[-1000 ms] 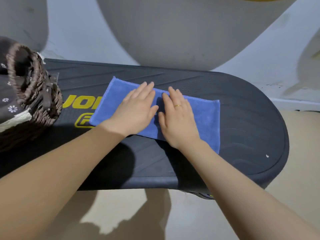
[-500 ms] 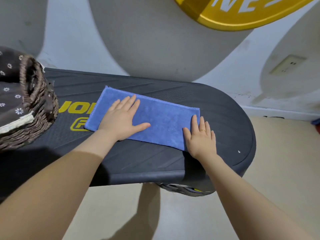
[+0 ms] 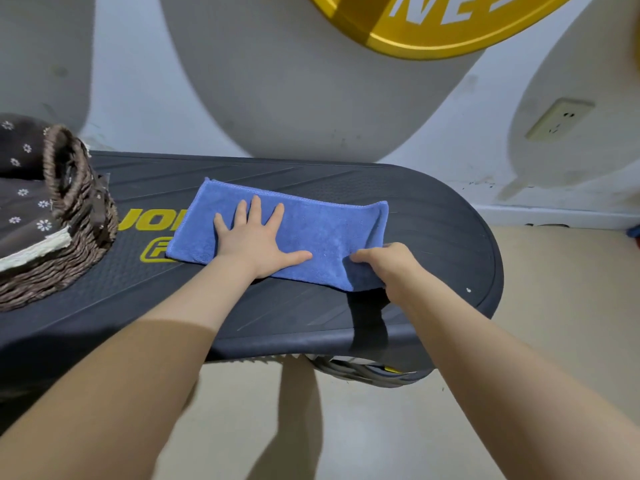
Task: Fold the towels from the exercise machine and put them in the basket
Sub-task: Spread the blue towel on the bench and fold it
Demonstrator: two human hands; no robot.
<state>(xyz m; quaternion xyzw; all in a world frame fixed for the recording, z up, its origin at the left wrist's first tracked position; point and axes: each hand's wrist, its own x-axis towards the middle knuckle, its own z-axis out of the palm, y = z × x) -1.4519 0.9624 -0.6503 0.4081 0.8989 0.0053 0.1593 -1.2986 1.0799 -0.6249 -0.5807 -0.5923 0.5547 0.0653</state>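
Only part of the basket (image 3: 79, 216) shows: the wicker rim and one loop handle at the left edge, with its dark flowered lining running out of the frame, so what lies inside cannot be made out. The yellow lettering on the exercise machine (image 3: 433, 237) is half covered, by the basket on one side and the cloth on the other. The fingers of the right hand (image 3: 391, 266) are tucked under the cloth and hidden; the thumb lies on top, so it pinches the near right corner of the towel (image 3: 322, 233) and lifts that end slightly off the deck. The left hand (image 3: 256, 237) lies flat on the left half of the towel with fingers spread, thumb pointing right, pressing it down.

One blue towel is in view, a folded strip lying on the black deck of the machine, right of the basket and apart from it. Its long axis runs left to right, the left end a little farther than the right. One basket, two hands. High on the wall a yellow round sign (image 3: 433, 32) is cut off by the top edge, its white letters unreadable in full. One wall socket (image 3: 559, 119) sits at the far right.
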